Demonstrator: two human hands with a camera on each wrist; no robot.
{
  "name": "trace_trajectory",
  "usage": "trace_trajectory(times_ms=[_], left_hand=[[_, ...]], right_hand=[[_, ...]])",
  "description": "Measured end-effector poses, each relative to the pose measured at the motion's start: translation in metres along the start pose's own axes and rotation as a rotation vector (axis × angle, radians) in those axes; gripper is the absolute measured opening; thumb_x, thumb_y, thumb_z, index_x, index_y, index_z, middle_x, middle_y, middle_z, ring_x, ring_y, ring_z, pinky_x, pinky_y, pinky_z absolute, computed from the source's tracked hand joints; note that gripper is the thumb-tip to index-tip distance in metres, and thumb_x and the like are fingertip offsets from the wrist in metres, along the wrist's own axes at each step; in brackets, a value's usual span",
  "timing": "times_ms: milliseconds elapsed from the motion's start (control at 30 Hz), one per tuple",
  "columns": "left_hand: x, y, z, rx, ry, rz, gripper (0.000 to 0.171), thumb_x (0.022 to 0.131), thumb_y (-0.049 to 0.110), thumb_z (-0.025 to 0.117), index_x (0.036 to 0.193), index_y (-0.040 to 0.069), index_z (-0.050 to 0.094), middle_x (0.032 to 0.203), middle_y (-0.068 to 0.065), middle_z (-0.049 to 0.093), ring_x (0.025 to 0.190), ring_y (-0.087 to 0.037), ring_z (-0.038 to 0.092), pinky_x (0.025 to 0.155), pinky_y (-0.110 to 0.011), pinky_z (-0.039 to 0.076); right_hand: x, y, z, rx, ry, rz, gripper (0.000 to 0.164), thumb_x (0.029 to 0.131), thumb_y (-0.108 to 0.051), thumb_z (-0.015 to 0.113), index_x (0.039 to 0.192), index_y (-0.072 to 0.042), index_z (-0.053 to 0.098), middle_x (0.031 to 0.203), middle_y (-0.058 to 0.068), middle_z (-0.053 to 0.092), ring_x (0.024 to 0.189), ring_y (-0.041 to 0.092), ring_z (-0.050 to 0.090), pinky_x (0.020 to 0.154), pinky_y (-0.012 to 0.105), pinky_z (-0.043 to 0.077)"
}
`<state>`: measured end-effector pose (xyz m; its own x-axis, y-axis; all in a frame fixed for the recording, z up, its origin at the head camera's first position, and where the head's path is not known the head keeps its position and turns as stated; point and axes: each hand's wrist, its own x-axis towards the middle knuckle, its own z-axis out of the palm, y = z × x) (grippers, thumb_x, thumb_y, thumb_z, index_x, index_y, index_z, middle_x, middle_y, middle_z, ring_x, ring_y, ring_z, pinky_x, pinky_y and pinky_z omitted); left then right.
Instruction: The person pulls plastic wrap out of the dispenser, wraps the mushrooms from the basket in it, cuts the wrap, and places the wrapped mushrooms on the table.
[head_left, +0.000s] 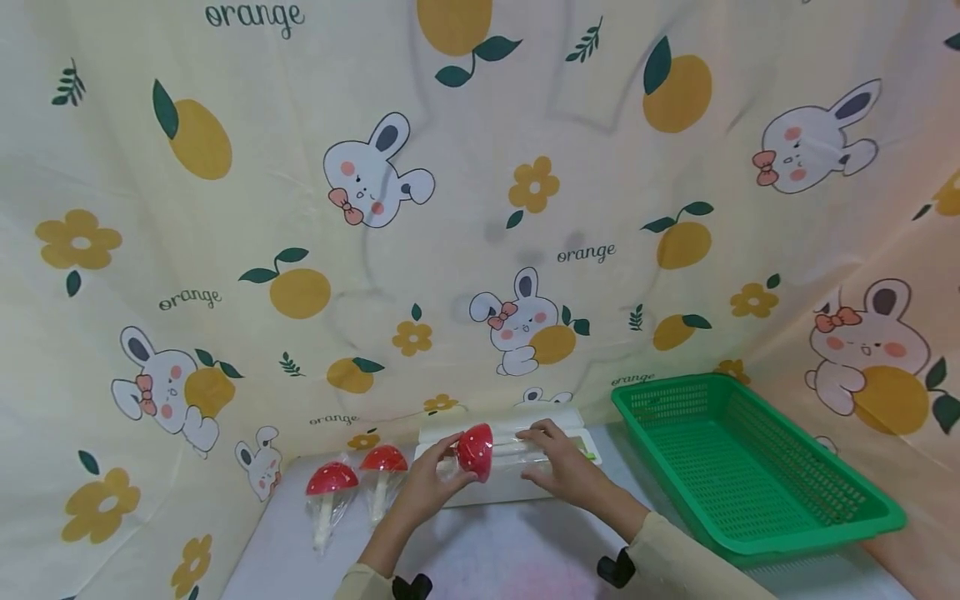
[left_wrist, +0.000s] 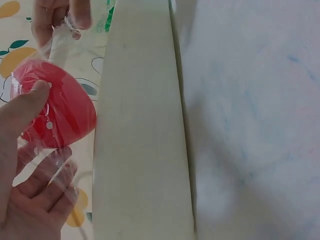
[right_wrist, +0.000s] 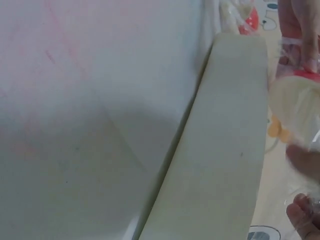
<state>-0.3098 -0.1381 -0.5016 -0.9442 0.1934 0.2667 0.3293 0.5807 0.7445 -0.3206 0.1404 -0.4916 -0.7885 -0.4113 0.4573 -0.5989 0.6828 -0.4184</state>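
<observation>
A red-capped toy mushroom [head_left: 475, 452] with white dots and a pale stem lies sideways in clear plastic wrap between my hands. My left hand [head_left: 431, 486] grips its cap, thumb on the near side and fingers underneath. At the stem end, my right hand [head_left: 566, 467] holds the wrapped part with thumb and fingers; the right wrist view shows the thumb blurred. Beneath them is a long whitish box-like piece [left_wrist: 142, 120] with a raised back panel. Two more wrapped toy mushrooms, one farther left [head_left: 332, 479] and one nearer my left hand [head_left: 383, 460], lie on the table.
A green plastic basket [head_left: 817, 537] with mesh sides stands at the right. The white table [head_left: 480, 558] ends against a cloth backdrop [head_left: 465, 167] printed with oranges and rabbits. Something green and white [head_left: 587, 450] shows beside my right hand.
</observation>
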Motion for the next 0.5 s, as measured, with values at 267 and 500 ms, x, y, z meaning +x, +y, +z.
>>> trace_trajectory(times_ms=[267,500], left_hand=[[0.002,0.003,-0.002,-0.103,-0.007,-0.024,0.073,0.081,0.053,0.079,0.146,0.034,0.049,0.128,0.000,0.062,0.119,-0.026,0.061,0.092,-0.043,0.055],[0.009,0.016,-0.010,-0.099,0.021,0.012,0.072,0.083,0.042,0.081,0.146,0.030,0.049,0.130,-0.004,0.062,0.117,-0.027,0.061,0.089,-0.039,0.057]], right_hand=[[0.006,0.003,-0.002,-0.032,0.109,-0.076,0.049,0.080,-0.006,0.083,0.125,-0.013,0.065,0.111,0.000,0.062,0.094,0.010,0.062,0.082,0.026,0.057],[0.014,0.004,-0.012,-0.040,0.183,-0.178,0.034,0.079,-0.007,0.084,0.109,-0.013,0.068,0.101,-0.005,0.064,0.085,0.007,0.059,0.076,0.024,0.056]])
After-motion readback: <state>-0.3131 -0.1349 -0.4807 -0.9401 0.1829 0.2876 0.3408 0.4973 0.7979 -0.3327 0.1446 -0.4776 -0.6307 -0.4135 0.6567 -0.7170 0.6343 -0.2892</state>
